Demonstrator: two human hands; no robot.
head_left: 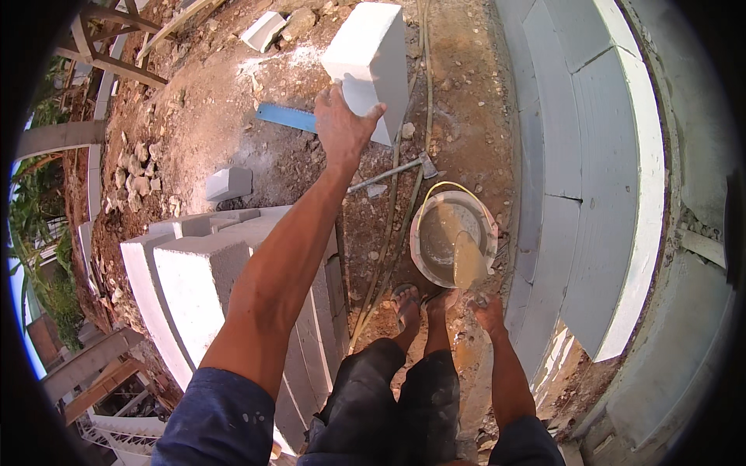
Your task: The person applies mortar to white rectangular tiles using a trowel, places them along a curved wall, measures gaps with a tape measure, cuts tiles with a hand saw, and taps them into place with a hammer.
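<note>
Left hand (342, 124), arm outstretched, clasps the white block (371, 58) beyond the bucket (453, 237); right hand (489, 313), grip unclear, hangs beside the bucket's rim.

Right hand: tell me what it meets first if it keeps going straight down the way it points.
The right hand hangs pointing down toward the round bucket of beige slurry by the sandalled feet; likely its rim first, though depth is unclear.

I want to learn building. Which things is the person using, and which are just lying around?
In use:
left hand holding the white block
right hand by the bucket
wall of white blocks

Lying about:
blue saw
hammer
small block piece
stack of blocks
</note>
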